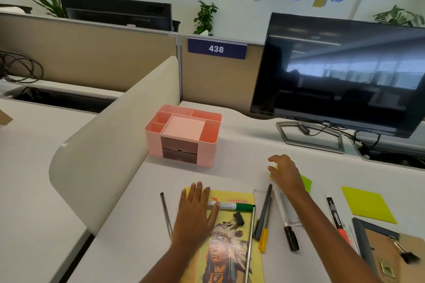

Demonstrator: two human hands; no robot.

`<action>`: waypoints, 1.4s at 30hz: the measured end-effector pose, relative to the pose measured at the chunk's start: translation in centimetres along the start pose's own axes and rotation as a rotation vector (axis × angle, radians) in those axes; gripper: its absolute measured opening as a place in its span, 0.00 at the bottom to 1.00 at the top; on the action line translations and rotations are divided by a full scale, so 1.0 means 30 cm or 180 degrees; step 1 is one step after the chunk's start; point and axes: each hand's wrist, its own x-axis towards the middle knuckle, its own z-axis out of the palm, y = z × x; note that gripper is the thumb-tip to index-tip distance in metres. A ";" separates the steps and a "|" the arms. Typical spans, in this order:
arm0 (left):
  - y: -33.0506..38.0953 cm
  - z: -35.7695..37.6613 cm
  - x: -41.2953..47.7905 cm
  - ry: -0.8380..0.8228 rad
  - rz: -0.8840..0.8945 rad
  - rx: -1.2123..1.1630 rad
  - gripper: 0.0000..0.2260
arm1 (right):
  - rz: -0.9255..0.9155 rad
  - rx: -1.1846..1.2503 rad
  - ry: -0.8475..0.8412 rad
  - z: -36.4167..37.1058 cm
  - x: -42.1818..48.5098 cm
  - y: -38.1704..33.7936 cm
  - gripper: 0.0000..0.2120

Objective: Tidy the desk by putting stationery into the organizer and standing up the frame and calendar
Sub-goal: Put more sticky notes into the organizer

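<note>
A pink organizer (184, 135) with several top compartments and two dark drawers stands on the white desk (241, 154). The calendar (230, 243) lies flat in front of me, a green marker (232, 205) and a black binder clip (238, 218) on top of it. My left hand (195, 211) rests flat, fingers spread, on the calendar's left part. My right hand (285, 172) reaches over a green sticky-note pad (305, 182); whether it grips the pad is unclear. The frame (379, 248) lies face down at the lower right. Several pens (264, 213) lie between.
A yellow-green sticky pad (368, 204) lies right of the pens, with a red-capped marker (337, 220) beside it. A thin pen (166, 211) lies left of the calendar. A dark monitor (345, 76) stands at the back right. A cream divider (110, 133) borders the desk's left side.
</note>
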 end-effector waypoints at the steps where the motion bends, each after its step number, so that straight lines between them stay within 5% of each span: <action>1: 0.000 -0.001 -0.001 -0.0003 -0.0005 -0.0012 0.31 | 0.0109 -0.0056 -0.0122 -0.014 -0.008 0.033 0.16; 7: 0.004 -0.007 -0.007 -0.0012 -0.0063 -0.0058 0.30 | 0.0418 -0.0672 -0.0792 -0.054 -0.029 0.163 0.29; 21: -0.001 0.010 -0.003 -0.0062 -0.0074 -0.0323 0.34 | -0.0182 -0.1978 -0.0751 -0.076 -0.021 0.158 0.16; 32: 0.006 -0.004 -0.002 -0.0082 0.0187 -0.0355 0.39 | -0.1167 -0.0459 0.0788 -0.182 0.017 -0.148 0.10; 38: 0.017 -0.019 -0.002 -0.0225 0.0098 -0.0163 0.22 | -0.1733 -0.0341 0.0864 -0.200 0.109 -0.432 0.13; 42: -0.014 -0.023 0.010 -0.0160 0.0032 -0.0156 0.25 | -0.1909 -0.0675 0.0498 -0.140 0.157 -0.581 0.13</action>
